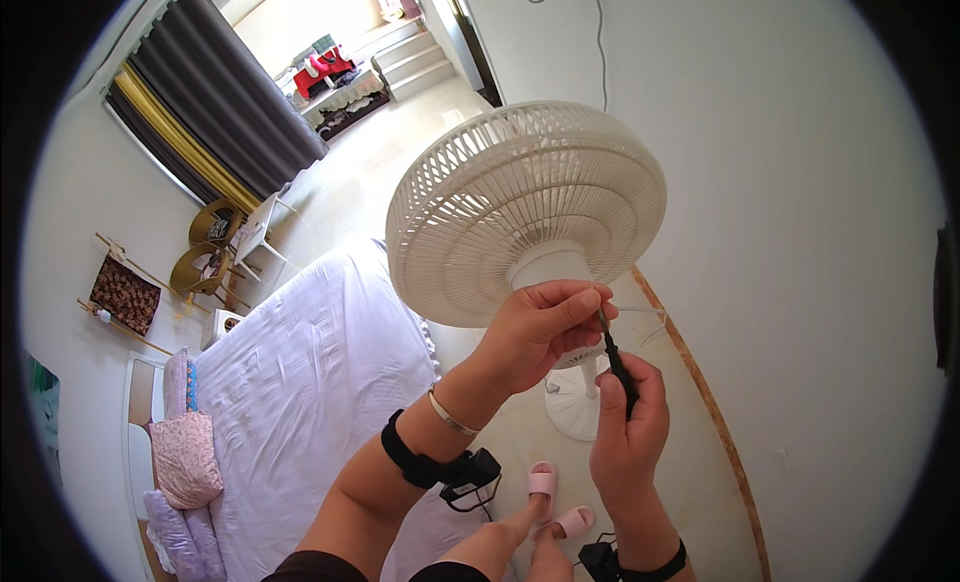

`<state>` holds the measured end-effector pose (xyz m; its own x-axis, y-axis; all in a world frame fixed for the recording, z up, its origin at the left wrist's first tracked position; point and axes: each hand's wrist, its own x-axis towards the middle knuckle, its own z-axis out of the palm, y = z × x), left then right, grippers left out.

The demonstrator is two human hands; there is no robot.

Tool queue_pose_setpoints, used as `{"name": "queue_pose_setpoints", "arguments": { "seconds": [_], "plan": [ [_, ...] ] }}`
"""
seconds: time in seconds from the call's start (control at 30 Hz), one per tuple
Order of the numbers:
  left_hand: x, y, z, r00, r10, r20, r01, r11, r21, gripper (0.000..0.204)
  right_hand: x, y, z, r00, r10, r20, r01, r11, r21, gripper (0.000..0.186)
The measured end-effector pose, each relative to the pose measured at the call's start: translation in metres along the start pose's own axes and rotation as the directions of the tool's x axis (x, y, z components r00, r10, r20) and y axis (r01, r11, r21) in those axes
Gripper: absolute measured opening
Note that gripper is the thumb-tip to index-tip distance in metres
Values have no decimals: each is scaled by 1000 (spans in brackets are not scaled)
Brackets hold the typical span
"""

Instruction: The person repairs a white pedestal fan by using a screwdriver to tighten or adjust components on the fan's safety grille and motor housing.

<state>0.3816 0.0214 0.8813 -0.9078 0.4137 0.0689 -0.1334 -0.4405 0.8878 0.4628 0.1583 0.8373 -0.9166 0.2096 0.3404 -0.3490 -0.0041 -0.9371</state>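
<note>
A screwdriver [615,367] with a dark handle and a thin shaft stands tilted between my hands, in front of a white fan. My right hand [635,422] is closed round its handle. The fingers of my left hand [555,322] pinch together at the upper end of the shaft; whether a small part sits in them too is hidden. Just beyond the hands is the fan [530,212], its round slatted cage tilted and its motor housing [550,265] toward me. My left hand covers part of that housing. The fan's round base [572,407] rests on the floor.
A bed [290,382] with a white sheet and several pillows [187,459] lies to the left. On the right rises a white wall [800,232]. Chairs [205,267], a white table [262,232] and dark curtains [225,82] are farther off. A cable [602,52] hangs behind the fan.
</note>
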Motion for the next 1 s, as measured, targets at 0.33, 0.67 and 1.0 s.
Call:
{"name": "queue_pose_setpoints", "arguments": {
  "seconds": [0.33, 0.67, 1.0],
  "plan": [
    [14, 23, 32, 988, 91, -122, -70, 984, 164, 24, 19, -20, -1, 982, -188, -24, 186, 980, -71, 29],
    [25, 74, 28, 951, 133, -278, -120, 991, 64, 21, 65, -46, 14, 895, -443, 54, 434, 836, -336, 32],
    [59, 82, 31, 963, 192, -191, -187, 981, 46, 19, 91, -25, 21, 875, -484, -27, 447, 827, -342, 31]
  ]
}}
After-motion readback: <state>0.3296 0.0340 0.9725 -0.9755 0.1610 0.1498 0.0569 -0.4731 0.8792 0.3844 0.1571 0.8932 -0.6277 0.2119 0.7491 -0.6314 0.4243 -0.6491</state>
